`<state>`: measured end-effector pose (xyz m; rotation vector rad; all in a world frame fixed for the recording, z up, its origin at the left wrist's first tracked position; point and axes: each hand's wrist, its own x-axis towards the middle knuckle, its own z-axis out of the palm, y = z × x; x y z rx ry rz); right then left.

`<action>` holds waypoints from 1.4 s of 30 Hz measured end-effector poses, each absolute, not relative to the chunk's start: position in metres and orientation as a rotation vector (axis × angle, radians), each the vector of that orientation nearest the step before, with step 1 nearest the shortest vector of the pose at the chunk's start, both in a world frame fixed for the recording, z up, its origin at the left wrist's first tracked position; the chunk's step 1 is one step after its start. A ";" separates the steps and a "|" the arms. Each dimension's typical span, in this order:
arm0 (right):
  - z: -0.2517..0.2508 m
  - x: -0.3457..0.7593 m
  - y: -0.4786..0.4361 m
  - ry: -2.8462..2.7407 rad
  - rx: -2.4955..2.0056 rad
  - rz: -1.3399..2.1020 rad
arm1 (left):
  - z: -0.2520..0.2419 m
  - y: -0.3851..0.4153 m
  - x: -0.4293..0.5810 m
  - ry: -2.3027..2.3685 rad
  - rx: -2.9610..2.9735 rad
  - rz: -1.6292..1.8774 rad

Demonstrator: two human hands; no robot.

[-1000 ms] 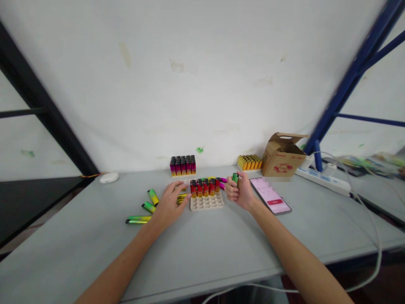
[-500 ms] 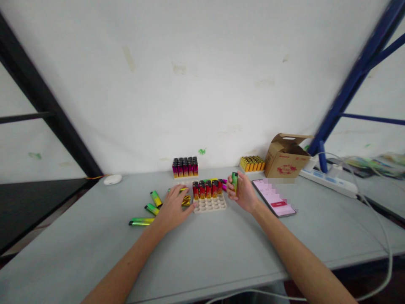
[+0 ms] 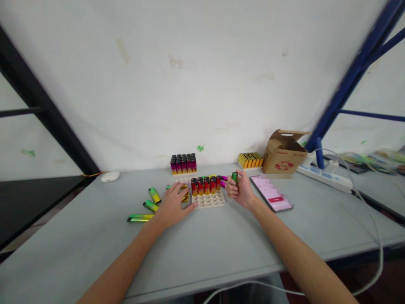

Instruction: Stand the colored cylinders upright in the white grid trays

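Observation:
My right hand (image 3: 241,190) is closed around a green lighter (image 3: 234,177), held upright to the right of a white tray (image 3: 209,202). The thumb lies near the lighter's top. Red-and-orange lighters (image 3: 206,185) stand in the tray's back part, with open holes in front. My left hand (image 3: 175,207) is open, fingers spread over the table, its thumb tip at the tray's left edge. Gold lighters (image 3: 186,196) lie partly hidden behind its fingers. Left of it lie several loose green-and-yellow lighters (image 3: 154,195). Pink lighters (image 3: 223,181) show behind the tray's right end.
At the wall stand a tray of purple lighters (image 3: 183,164) and a tray of yellow lighters (image 3: 250,160). An opened cardboard box (image 3: 283,158), a phone (image 3: 272,194) and a power strip (image 3: 325,178) are at the right. A white case (image 3: 110,177) lies far left.
My right thumb has moved up onto the lighter's top, and the lighter shows less. My left hand stays by the tray. The whole view has shifted slightly.

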<state>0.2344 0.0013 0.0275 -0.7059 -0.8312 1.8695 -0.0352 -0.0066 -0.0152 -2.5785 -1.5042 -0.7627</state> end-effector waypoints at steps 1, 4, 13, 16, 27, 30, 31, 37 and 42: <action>0.027 0.234 0.001 -0.845 -0.726 1.859 | -0.015 -0.006 -0.035 -1.510 -2.581 -0.755; 0.027 0.232 0.001 -0.890 -0.753 1.828 | -0.016 -0.006 -0.036 -1.514 -2.579 -0.735; 0.026 0.228 0.000 -0.895 -0.739 1.724 | -0.015 -0.005 -0.037 -1.508 -2.584 -0.697; 0.026 0.227 0.000 -0.878 -0.743 1.702 | -0.015 -0.006 -0.037 -1.514 -2.584 -0.700; 0.032 0.221 -0.005 -0.850 -0.783 1.718 | -0.010 -0.008 -0.034 -1.554 -2.593 -0.674; 0.030 0.222 -0.004 -0.860 -0.743 1.760 | -0.011 -0.008 -0.034 -1.542 -2.587 -0.695; 0.030 0.223 -0.004 -0.866 -0.732 1.769 | -0.012 -0.008 -0.035 -1.539 -2.584 -0.702; 0.029 0.224 -0.002 -0.903 -0.707 1.779 | -0.011 -0.008 -0.034 -1.553 -2.606 -0.693; 0.028 0.227 -0.002 -0.906 -0.692 1.783 | -0.009 -0.008 -0.034 -1.554 -2.608 -0.688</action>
